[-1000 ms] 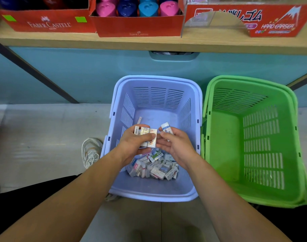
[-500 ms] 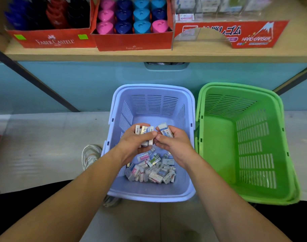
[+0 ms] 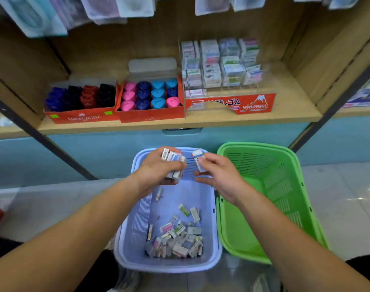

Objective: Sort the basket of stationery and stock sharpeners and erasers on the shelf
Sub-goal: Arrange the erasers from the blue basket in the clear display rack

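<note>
Above the far end of the blue basket [image 3: 169,267], the left hand [image 3: 156,173] has its grip closed round a stack of erasers [image 3: 173,159]; the right hand [image 3: 219,177] pinches a single eraser [image 3: 198,159]. They look light, stiff and sleeve-slick, so a pinch across the broad faces should hold best.

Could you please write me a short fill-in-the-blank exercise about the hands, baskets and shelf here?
1. The left hand grips a bunch of ____.
2. The right hand pinches just ____ eraser.
3. The basket holding nothing is ____.
4. The sharpeners stand in red boxes on the wooden ____.
Missing: erasers; one; green; shelf.
</note>
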Motion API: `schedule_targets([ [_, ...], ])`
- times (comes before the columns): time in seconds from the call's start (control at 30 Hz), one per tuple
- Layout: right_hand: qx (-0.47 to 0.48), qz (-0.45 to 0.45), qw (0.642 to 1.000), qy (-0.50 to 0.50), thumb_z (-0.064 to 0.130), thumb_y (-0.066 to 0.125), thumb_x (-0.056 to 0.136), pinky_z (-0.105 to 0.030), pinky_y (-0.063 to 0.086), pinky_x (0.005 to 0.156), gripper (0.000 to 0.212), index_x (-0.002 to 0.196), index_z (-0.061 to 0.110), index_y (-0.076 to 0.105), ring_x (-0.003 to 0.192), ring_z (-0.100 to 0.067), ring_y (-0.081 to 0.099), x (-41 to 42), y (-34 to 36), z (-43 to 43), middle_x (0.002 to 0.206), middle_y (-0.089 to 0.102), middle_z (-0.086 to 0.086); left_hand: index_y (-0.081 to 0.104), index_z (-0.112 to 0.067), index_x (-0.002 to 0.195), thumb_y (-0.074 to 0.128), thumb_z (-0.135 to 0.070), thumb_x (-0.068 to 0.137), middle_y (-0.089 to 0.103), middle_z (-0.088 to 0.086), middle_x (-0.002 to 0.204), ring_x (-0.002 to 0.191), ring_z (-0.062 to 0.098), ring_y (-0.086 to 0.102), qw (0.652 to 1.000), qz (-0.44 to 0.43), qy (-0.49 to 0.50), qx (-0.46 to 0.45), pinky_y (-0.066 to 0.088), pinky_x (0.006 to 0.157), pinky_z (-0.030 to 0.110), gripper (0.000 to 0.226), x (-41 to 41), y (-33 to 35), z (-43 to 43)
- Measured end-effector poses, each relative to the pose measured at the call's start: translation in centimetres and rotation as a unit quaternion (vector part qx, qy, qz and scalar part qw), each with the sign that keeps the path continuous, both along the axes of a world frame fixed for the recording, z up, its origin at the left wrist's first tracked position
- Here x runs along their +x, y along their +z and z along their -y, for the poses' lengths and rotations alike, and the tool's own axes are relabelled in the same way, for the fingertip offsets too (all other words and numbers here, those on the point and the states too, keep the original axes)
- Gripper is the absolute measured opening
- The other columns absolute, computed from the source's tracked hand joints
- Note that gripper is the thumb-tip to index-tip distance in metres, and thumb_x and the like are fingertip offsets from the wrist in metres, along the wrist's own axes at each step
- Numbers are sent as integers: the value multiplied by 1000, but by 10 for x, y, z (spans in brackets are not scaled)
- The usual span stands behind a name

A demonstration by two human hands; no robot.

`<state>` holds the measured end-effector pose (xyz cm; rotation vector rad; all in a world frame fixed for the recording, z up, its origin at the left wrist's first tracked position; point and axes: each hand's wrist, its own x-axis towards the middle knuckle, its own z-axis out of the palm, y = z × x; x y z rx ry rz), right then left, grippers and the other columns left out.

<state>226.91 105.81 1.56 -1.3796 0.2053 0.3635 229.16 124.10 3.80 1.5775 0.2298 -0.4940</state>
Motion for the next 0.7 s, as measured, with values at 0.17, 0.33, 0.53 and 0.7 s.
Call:
schedule_targets([
  [0.17, -59, 88, 993, -53, 9, 68, 95, -28, 53, 56, 12, 105, 16, 68, 55, -15, 56, 16, 43, 26, 76, 71, -4, 62, -18, 104, 80, -3, 81, 64, 7, 80, 64, 20, 61, 999, 45, -13, 12, 53, 52, 28, 33, 16, 46, 12],
  [0.33, -87, 129, 983, -96, -3, 64, 94, -25, 58, 70, 28, 93, 23, 74, 67, -13, 66, 42, 67, 54, 99, 70, -9, 62, -11, 109, 80, 1, 80, 63, 10, 81, 65, 22, 61, 996, 84, -28, -3, 57, 54, 32, 36, 39, 79, 26],
  [0.53, -109, 142, 973, -143, -4, 69, 90, -28, 61, 70, 23, 108, 10, 69, 74, -20, 73, 77, 76, 86, 91, 73, -9, 62, -12, 108, 80, -3, 81, 64, 6, 78, 62, 16, 62, 996, 84, 9, -30, 58, 56, 32, 34, 72, 81, 34],
  [0.7, -134, 146, 954, -224, 2, 75, 87, -31, 57, 71, 19, 97, 18, 70, 68, -16, 68, 128, 74, 122, 77, 74, 0, 62, -16, 107, 82, -8, 80, 67, 7, 82, 70, 19, 62, 995, 82, 25, -58, 56, 59, 31, 34, 104, 81, 45],
])
